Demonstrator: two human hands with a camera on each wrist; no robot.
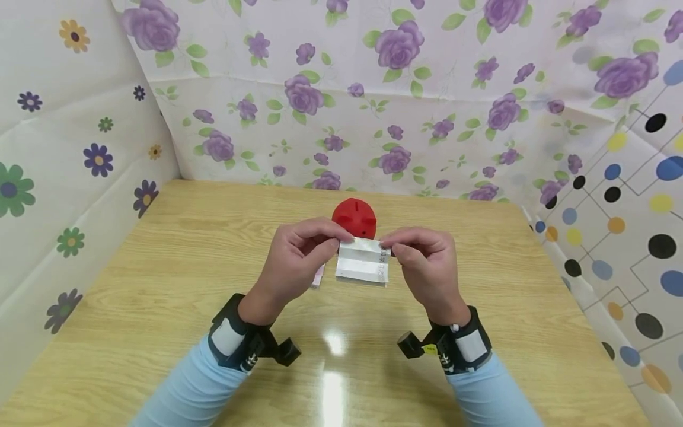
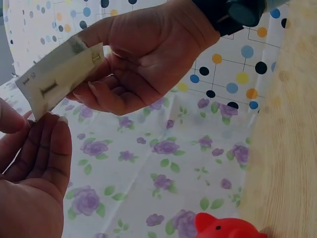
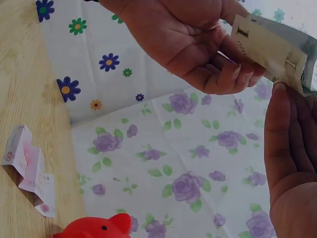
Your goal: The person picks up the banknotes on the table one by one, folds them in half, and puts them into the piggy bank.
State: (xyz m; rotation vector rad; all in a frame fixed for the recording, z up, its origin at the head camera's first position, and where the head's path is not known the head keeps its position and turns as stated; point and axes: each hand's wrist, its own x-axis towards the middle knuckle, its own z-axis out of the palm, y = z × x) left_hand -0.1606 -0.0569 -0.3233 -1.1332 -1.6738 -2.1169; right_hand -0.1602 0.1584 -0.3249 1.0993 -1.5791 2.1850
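Observation:
Both hands pinch a small paper note (image 1: 363,268) by its upper corners, in front of the body. Fold lines cross its pale side in the head view; the wrist views show a beige side (image 2: 64,84) printed with a figure like 1. At the left corner are the thumb and forefinger of my left hand (image 1: 299,255). My right hand (image 1: 427,261) grips the right corner the same way. Just beyond the note is a red piggy bank (image 1: 354,217), its lower part hidden by the note and fingers.
A pink zigzag-folded note (image 3: 30,171) lies on the wooden table (image 1: 160,284), mostly hidden behind the left hand in the head view. Flowered cloth (image 1: 341,107) hangs along the back, with a dotted cloth (image 1: 629,237) at the right.

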